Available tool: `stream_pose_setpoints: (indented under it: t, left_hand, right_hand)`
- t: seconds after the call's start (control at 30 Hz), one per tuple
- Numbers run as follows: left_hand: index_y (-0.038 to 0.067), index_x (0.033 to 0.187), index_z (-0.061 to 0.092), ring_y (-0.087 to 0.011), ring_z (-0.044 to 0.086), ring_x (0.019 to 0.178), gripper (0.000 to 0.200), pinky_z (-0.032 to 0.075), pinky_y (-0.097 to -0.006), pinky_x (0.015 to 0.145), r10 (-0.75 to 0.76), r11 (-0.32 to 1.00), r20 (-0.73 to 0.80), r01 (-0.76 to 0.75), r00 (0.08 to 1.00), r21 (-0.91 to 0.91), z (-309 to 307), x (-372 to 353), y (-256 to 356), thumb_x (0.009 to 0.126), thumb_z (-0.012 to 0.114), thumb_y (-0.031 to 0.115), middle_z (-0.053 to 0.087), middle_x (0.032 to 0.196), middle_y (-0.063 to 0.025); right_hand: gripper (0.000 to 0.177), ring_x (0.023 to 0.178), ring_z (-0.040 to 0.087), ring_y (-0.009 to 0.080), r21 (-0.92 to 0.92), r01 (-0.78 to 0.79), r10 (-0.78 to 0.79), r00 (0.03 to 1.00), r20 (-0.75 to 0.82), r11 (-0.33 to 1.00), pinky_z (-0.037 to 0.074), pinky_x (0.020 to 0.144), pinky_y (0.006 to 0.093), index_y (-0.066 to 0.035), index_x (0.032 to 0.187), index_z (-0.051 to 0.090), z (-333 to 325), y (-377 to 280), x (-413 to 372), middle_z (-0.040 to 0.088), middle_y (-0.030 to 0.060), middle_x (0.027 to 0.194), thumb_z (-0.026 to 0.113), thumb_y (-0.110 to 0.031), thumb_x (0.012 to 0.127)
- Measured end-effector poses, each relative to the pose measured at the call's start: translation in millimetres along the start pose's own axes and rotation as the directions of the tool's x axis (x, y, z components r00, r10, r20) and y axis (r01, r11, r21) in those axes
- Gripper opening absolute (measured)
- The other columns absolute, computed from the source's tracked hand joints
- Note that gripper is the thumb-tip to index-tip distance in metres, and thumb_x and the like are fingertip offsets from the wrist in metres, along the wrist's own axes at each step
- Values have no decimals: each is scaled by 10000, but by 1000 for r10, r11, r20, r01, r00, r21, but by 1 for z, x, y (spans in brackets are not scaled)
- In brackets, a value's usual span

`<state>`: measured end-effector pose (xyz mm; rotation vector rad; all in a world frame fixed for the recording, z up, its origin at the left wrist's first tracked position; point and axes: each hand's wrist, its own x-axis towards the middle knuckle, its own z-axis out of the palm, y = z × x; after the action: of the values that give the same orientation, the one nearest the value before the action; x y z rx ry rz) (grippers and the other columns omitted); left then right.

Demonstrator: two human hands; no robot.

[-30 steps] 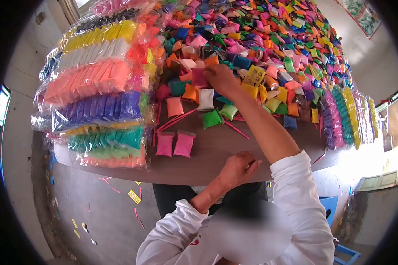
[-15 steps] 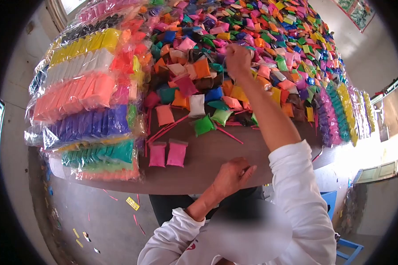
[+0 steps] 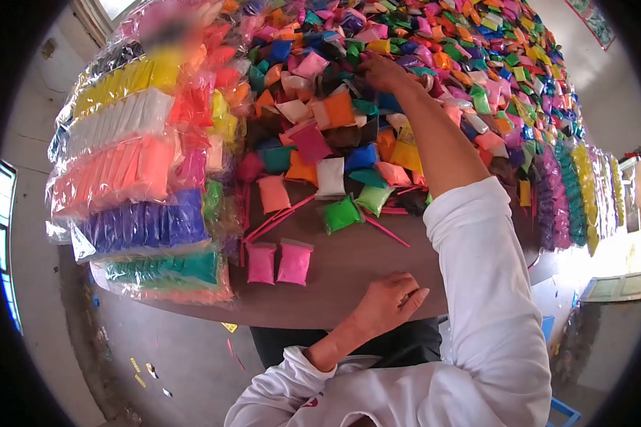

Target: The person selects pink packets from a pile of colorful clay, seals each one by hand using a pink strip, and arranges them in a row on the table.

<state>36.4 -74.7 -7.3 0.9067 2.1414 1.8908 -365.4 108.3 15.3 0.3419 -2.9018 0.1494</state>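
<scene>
My right hand [image 3: 383,73] reaches into the large pile of small coloured packets [image 3: 406,43]. Its fingertips point left among dark and coloured packets, and whether they grip one is hidden. My left hand [image 3: 392,302] rests at the front edge of the table, fingers curled in and thumb sticking out, with nothing visible in it. Two pink packets [image 3: 294,262] lie side by side to its left. Nearer the pile are a green packet [image 3: 342,214], a white packet [image 3: 330,178] and a salmon packet [image 3: 273,194].
Stacked clear bags of sorted packets [image 3: 139,171] stand along the left side of the brown table [image 3: 342,285]. Thin pink sticks [image 3: 281,219] lie by the pile's front edge. More bagged strips [image 3: 570,192] hang at the right edge. Scraps litter the floor.
My right hand has turned from a raised fist to a lower, leftward reach into the packets. My left hand stays curled at the table edge. The whole view has shifted slightly.
</scene>
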Motion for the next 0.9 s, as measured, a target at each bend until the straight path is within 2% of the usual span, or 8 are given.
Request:
stream_pose_setpoints:
  t: [0.1, 0.2, 0.27, 0.33, 0.47, 0.6, 0.7, 0.9]
  left_hand:
    - [8, 764, 555, -255, 510, 584, 210, 420, -348, 524, -3, 1000, -5, 3, 1000, -22, -1, 1, 2, 865, 673, 149, 532, 683, -106]
    - [5, 772, 569, -237, 521, 581, 204, 422, -338, 528, -82, 997, 44, 82, 996, 0, -5, 2, 8, 867, 675, 150, 547, 697, -107]
    - [-2, 783, 581, -197, 521, 587, 209, 419, -320, 531, -117, 991, 39, 120, 992, -61, -8, -1, 3, 879, 669, 162, 548, 699, -100]
    - [-6, 797, 594, -158, 515, 598, 216, 415, -301, 535, -138, 984, 63, 144, 988, -108, -3, -4, 1, 896, 656, 176, 554, 700, -82]
    - [-6, 814, 613, -103, 489, 624, 258, 404, -269, 550, -228, 965, 82, 237, 970, -117, -6, -8, 2, 938, 614, 221, 570, 703, -31]
    - [7, 801, 626, -92, 492, 636, 342, 396, -249, 574, -318, 911, 1, 305, 948, -277, -2, -11, -8, 974, 552, 292, 590, 720, -19]
    - [15, 783, 617, -88, 504, 649, 428, 390, -237, 590, -296, 859, -52, 242, 954, -451, -2, -8, -3, 991, 496, 369, 594, 731, -37]
    - [23, 826, 596, -105, 542, 680, 544, 407, -241, 602, -201, 892, -28, 172, 979, -418, -10, -5, -7, 1001, 382, 491, 606, 784, -59]
  right_hand:
    - [368, 1065, 613, 352, 7, -154, 154, 988, 20, 988, 506, 901, 448, -259, 1202, 637, -3, 3, 6, 630, 99, 1190, 573, -309, 843]
    - [338, 898, 681, 298, 388, -250, 321, 938, -131, 887, 557, 771, 399, -143, 1154, 649, -31, 12, -14, 666, 93, 1094, 628, -265, 839]
    - [338, 792, 685, 251, 811, -131, 392, 911, -128, 570, 559, 690, 350, -56, 1148, 620, -43, 10, -28, 669, 96, 1031, 649, -184, 837]
    - [338, 772, 663, 173, 988, 4, 461, 884, -75, 152, 544, 652, 276, 55, 1154, 556, -70, 6, -66, 646, 104, 967, 644, -55, 848]
    - [299, 944, 645, 199, 999, 26, 278, 960, -13, -43, 550, 816, 323, -2, 1181, 518, -99, -11, -137, 637, 87, 990, 590, -62, 897]
    - [291, 934, 646, 172, 991, -54, 107, 992, 67, -120, 544, 807, 308, -13, 1189, 527, -107, -24, -210, 640, 51, 1041, 570, -97, 915]
    - [261, 919, 648, 181, 972, -88, 162, 979, 126, -220, 548, 798, 308, -15, 1151, 547, -108, -49, -264, 648, 61, 1023, 588, -86, 902]
    - [250, 842, 629, 152, 920, -91, 381, 922, -67, 382, 512, 744, 263, -26, 1018, 606, -102, -102, -365, 640, 60, 963, 684, -4, 782]
